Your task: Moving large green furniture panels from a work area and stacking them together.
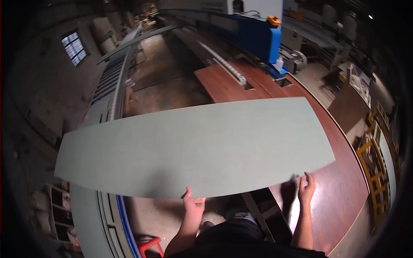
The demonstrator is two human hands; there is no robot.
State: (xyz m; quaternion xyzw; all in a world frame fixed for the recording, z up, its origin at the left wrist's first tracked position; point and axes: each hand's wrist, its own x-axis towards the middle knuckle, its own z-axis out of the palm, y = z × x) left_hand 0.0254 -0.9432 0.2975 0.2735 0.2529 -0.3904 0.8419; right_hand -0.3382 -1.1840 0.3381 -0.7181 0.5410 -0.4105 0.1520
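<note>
Head view showed you holding one long pale grey-green panel (195,146) flat in front of you, reaching from about nine o'clock to three o'clock across the middle of the picture. Your two hands were both on its near edge: your left hand (193,204) at six o'clock, thumb over the top face and fingers curled under, closed on the panel; your right hand (306,189) at about four o'clock, fingers spread against the panel's right near corner, touching it, though whether it truly clasped the edge I could not tell. Under the panel's right end lay one broad reddish-brown board (344,193), glossy, running from twelve o'clock down to five o'clock as a work surface. At twelve to one o'clock stood one blue machine (258,36) with a single orange knob (273,20) on top, just beyond the far end of the brown board. One long roller conveyor (109,79) ran away toward eleven o'clock on the left. One red stool (150,246) sat on the floor at seven o'clock, near your left forearm. Yellow frames (376,172) stood stacked at three to four o'clock; their count was unclear. The room was a dim workshop with a bare dusty concrete floor (167,92) and one barred window (74,47) at ten o'clock.
</note>
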